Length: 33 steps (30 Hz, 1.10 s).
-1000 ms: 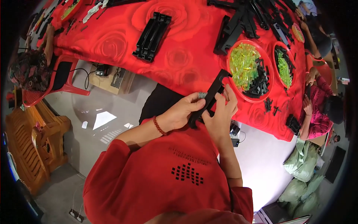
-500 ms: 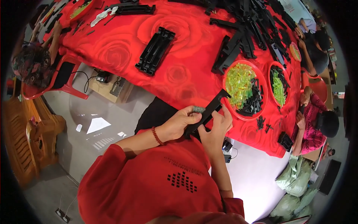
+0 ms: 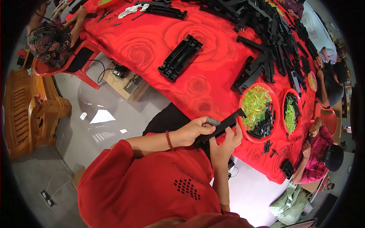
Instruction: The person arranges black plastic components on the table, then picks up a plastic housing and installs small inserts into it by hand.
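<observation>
A long black plastic bar [image 3: 226, 124] with a notched far end slants between my two hands, in front of my body. My left hand [image 3: 194, 132] is closed round its lower part, thumb on top; one of its fingers wears a grey-green wrap [image 3: 213, 121]. At the bar's right side my right hand [image 3: 226, 146] grips it with bent fingers. The notched end reaches to the rim of a red bowl [image 3: 242, 127] holding yellow-green clear pieces [image 3: 255, 102] and small black pieces [image 3: 263, 129]. Whether a small piece is between my right fingertips, I cannot tell.
On the red rose-patterned tablecloth [image 3: 140, 53] lie a stack of black bars [image 3: 180, 57] and a large heap of black parts [image 3: 266, 41]. A second red bowl [image 3: 284, 123] stands further right. Co-workers sit left and right; a cardboard box [image 3: 129, 84] is under the table.
The whole view has shifted, so the table sits lower and further right. The bar lies at a flatter slant than before, with both hands still on it.
</observation>
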### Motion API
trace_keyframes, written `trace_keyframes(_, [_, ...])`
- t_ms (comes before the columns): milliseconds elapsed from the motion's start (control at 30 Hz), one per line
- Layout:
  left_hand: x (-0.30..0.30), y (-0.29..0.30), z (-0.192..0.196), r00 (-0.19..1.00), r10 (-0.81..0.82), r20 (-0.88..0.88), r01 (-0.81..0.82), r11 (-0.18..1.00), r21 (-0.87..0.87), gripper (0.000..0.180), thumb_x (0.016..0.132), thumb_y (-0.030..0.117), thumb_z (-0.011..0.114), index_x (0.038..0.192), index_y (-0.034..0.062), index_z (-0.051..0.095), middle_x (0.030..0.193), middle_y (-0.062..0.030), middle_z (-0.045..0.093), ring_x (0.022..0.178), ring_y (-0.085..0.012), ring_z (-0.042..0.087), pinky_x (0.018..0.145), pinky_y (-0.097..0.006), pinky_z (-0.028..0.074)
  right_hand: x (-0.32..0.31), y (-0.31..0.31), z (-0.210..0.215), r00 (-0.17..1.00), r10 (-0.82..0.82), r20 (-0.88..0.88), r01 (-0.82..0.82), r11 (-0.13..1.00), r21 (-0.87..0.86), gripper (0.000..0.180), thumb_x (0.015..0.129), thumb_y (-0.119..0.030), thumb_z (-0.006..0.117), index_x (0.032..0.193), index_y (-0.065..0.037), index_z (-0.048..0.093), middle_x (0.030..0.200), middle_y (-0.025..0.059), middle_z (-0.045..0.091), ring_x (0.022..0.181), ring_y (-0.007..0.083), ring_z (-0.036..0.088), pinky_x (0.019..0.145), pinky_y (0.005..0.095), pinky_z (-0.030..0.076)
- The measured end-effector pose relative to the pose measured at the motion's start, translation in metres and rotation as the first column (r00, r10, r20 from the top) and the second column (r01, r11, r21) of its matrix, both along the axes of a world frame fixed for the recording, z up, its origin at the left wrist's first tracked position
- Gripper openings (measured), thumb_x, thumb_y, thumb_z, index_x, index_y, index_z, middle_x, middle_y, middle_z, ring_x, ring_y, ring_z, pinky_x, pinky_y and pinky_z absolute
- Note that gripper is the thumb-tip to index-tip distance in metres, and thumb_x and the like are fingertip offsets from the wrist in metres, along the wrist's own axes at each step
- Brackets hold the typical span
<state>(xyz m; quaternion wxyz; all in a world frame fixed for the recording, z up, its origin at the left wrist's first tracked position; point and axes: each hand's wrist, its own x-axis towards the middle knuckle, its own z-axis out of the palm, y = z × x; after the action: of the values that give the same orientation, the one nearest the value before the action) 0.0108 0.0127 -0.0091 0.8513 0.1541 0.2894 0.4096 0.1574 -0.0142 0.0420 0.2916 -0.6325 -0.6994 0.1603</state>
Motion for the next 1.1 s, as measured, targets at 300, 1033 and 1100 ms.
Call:
trace_keyframes(300, [0.004,0.005,0.001,0.997,-0.032,-0.071,0.036,0.998,0.053,0.028,0.097,0.013,0.063,0.123,0.0048,0.058,0.102,0.0024,0.062,0.092,-0.0063,0.057,0.085,-0.022,0.046,0.005,0.002,-0.002,0.999,-0.012,0.031,0.013,1.0,-0.022,0.058,0.075,-0.007,0.077,0.127,-0.002,0.052,0.148,0.0267,0.029,0.131,0.0425,0.031,0.107,0.0504,0.028])
trace_keyframes(1033, [-0.211,0.154,0.021,-0.105,0.602,-0.792,0.179,0.795,0.58,0.032,0.101,0.028,0.054,0.107,-0.0028,0.054,0.087,-0.0176,0.058,0.069,-0.0279,0.061,0.069,-0.041,0.052,0.02,0.04,-0.032,0.855,0.103,-0.509,-0.223,0.958,-0.181,0.019,0.096,0.007,0.049,0.11,0.004,0.062,0.099,0.0126,0.061,0.08,0.0176,0.067,0.071,0.0278,0.053])
trace_keyframes(1100, [-0.221,0.169,0.002,-0.25,0.681,-0.688,0.393,0.721,0.571,0.028,0.099,0.024,0.056,0.094,-0.0036,0.056,0.088,-0.0241,0.059,0.082,-0.0411,0.059,0.078,-0.048,0.049,0.021,0.041,-0.035,0.84,0.085,-0.536,-0.224,0.954,-0.199,0.019,0.097,0.006,0.049,0.11,0.004,0.062,0.098,0.0119,0.061,0.08,0.0169,0.067,0.071,0.0275,0.053])
